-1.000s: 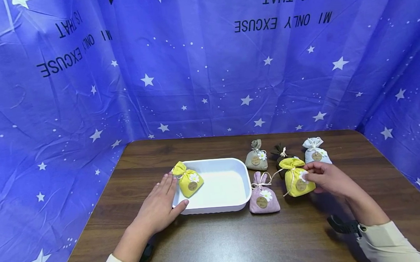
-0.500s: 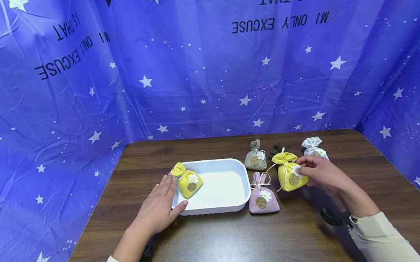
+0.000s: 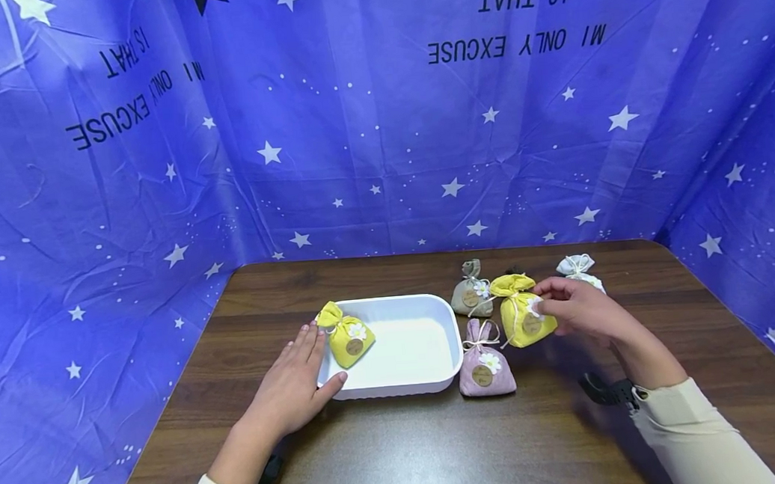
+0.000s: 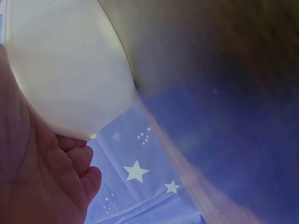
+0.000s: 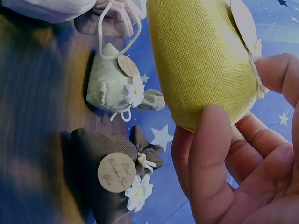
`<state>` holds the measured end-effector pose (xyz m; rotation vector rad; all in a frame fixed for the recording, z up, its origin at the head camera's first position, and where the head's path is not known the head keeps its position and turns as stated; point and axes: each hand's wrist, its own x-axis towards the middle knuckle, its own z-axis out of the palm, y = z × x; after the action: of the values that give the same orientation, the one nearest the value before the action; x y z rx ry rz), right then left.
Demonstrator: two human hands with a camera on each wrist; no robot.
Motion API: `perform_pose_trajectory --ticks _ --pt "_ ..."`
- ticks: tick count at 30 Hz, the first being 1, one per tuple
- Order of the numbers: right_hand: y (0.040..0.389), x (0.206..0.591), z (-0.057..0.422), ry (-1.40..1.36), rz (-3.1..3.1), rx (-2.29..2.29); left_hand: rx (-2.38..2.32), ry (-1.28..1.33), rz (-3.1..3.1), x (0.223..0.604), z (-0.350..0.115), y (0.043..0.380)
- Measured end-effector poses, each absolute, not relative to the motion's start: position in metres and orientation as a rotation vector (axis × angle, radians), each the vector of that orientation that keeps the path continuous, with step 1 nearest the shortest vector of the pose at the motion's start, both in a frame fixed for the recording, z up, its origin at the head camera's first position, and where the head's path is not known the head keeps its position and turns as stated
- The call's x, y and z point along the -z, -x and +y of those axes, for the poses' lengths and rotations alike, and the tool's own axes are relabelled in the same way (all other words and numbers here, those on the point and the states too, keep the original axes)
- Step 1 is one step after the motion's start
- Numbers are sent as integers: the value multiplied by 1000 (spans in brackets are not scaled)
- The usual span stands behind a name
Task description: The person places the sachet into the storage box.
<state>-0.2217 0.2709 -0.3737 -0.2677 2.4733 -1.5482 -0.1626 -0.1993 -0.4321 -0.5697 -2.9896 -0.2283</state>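
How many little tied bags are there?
6: a yellow bag in the tray; another yellow bag in the right-hand fingers; a pink bag beside the tray; further back, a beige bag, a pale bag and a brown bag, nearly hidden in the head view.

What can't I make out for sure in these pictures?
Brown pouch, head view: mostly hidden behind the held yellow pouch.
Pale pouch, head view: lower part hidden by the right hand.
Writing on the pink pouch's tag, head view: too small to read.
White tray, left wrist view: cut off by the top edge.
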Motion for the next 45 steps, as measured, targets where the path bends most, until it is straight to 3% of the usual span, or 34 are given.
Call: perform_pose_trajectory --ticks 45 --pt "259 364 207 384 2391 1498 224 584 -2997 431 -199 163"
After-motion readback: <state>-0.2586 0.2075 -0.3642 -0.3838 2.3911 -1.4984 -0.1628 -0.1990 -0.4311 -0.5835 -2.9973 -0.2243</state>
